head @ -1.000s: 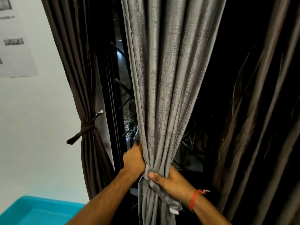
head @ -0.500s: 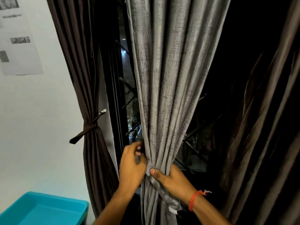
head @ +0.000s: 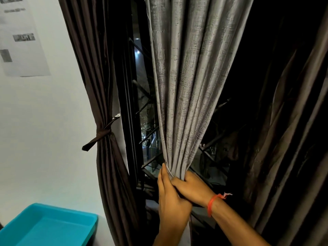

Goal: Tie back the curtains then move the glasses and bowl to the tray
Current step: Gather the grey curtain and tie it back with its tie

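Note:
A grey curtain (head: 186,86) hangs in the middle, gathered into a bunch low down. My right hand (head: 192,189), with a red thread on the wrist, is closed around the front of that bunch. My left hand (head: 170,201) presses flat against its left side, partly under the right hand. The grey tie strip is hidden by my hands. At the left, a dark brown curtain (head: 99,77) is tied with a brown band (head: 103,134). A turquoise tray (head: 51,226) sits at the bottom left. No glasses or bowl are in view.
Another dark brown curtain (head: 292,139) hangs loose on the right. Behind the curtains is a dark window with metal bars (head: 149,135). A white wall with a printed paper sheet (head: 19,38) fills the left.
My left hand has come forward from beside the curtain and now lies against the bunch under my right hand. The tie strip, visible before, is now covered.

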